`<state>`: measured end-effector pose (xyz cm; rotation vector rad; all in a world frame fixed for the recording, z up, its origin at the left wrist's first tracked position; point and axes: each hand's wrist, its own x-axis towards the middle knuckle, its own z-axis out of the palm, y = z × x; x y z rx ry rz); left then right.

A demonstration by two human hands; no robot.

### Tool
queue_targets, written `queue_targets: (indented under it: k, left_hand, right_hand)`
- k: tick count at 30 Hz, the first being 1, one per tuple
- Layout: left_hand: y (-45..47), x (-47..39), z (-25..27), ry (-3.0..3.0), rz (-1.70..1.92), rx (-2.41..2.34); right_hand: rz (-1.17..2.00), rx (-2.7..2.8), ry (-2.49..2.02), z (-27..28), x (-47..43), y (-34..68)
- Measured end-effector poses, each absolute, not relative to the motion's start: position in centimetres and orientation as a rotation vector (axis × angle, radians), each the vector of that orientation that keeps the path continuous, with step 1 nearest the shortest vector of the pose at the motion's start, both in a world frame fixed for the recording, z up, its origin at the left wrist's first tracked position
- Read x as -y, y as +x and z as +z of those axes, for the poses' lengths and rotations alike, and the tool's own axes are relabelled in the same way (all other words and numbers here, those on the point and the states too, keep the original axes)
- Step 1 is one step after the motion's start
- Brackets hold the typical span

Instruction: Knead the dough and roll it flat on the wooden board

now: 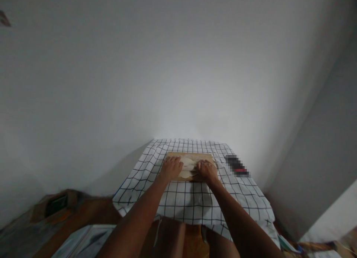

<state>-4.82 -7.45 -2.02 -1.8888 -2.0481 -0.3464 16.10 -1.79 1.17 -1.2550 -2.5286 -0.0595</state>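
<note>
A pale, flat piece of dough lies on a light wooden board, with uneven folds or ridges across its middle. At its left side is my left hand, palm down, its fingers curled over the dough's edge. My right hand is closed at the right side, fingers bent inward onto the dough. Both palms hide the dough's ends, and the finer detail between my hands is blurred. The board rests on a table draped in a white cloth with a black grid.
On the cloth to the right is a dark, pixelated object. A plain pale wall rises behind the table. An open cardboard box sits on the floor at left. My knees are beneath the table's near edge.
</note>
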Motion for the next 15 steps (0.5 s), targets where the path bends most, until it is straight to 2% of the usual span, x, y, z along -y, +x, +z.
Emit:
queue_targets:
  k: [10, 15]
  left_hand:
    - [-5.3, 6.7, -3.3, -1.803, -0.506, 1.897]
    - [-6.1, 4.9, -2.4, -1.821, -0.448, 2.023]
  right_hand:
    - [-0.065, 2.54, -1.224, 0.0, 1.3, 16.0]
    - [-0.069, 2.526, -1.218, -0.9, -0.6, 15.2]
